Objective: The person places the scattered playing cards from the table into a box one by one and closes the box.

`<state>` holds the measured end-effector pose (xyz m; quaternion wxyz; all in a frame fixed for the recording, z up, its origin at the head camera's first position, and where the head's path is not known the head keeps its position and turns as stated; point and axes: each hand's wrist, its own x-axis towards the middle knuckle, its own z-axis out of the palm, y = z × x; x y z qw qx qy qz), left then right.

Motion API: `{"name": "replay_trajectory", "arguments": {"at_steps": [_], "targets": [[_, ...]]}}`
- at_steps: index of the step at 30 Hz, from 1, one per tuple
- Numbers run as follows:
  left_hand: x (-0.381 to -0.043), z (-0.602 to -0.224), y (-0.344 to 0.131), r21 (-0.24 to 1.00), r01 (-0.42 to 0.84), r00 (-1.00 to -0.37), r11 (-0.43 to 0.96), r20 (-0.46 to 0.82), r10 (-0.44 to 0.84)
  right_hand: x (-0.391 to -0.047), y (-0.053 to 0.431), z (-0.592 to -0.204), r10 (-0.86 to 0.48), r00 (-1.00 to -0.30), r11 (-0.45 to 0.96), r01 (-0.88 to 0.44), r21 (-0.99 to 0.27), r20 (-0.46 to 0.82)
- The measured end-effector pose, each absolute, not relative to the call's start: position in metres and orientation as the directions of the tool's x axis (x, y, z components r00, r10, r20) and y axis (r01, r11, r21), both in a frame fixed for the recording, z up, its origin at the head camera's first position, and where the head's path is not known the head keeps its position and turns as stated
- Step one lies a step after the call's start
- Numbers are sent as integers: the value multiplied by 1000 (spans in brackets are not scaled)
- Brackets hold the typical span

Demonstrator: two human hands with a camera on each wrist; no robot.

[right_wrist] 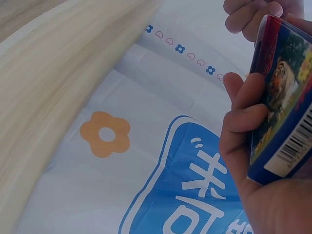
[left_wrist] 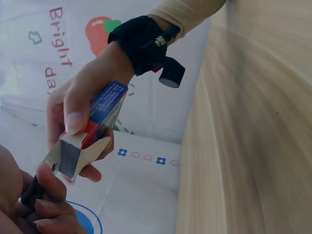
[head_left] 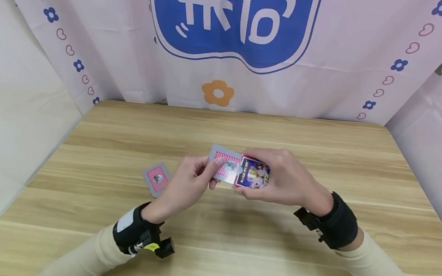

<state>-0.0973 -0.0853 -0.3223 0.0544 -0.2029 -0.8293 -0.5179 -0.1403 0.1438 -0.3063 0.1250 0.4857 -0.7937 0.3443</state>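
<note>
Printed curtain point(head_left: 187, 75) behind, wood-grain counter point(head_left: 229, 265) in front. Both arms reach in from the near corners; hands meet above the counter, around its middle. Left hand point(head_left: 185, 184) pinches a card point(head_left: 231, 169), thumb on its back, fingers underneath. Right hand point(head_left: 288, 179) wraps the box point(head_left: 253, 173), thumb on the near side, fingers on the far side, narrow grip.

Count: one box; one card back showing in the left hand, can't tell if more sit under it; one loose card point(head_left: 157, 178) back on the counter, toward the left edge, thickness unclear. One black strap per wrist.

Box: mouth faces the left hand, flaps point(left_wrist: 92, 158) spread, grey block point(left_wrist: 69, 158) inside, card count unreadable. Held card is right at the mouth.
</note>
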Motion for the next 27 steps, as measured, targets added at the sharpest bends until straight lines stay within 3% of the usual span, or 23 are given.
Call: {"name": "replay_trajectory", "arguments": {"at_steps": [10, 18, 27], "targets": [[-91, -334, -73, 813, 442, -894, 379, 367, 256, -139, 139, -313, -698, -480, 273, -864, -422, 531], [-100, -321, -86, 917, 285, -928, 279, 191, 319, -140, 140, -308, -697, -486, 291, -863, -412, 527], [-102, -302, -97, 953, 223, -898, 206, 118, 424, -141, 145, -305, -706, -489, 287, -859, -423, 513]]}}
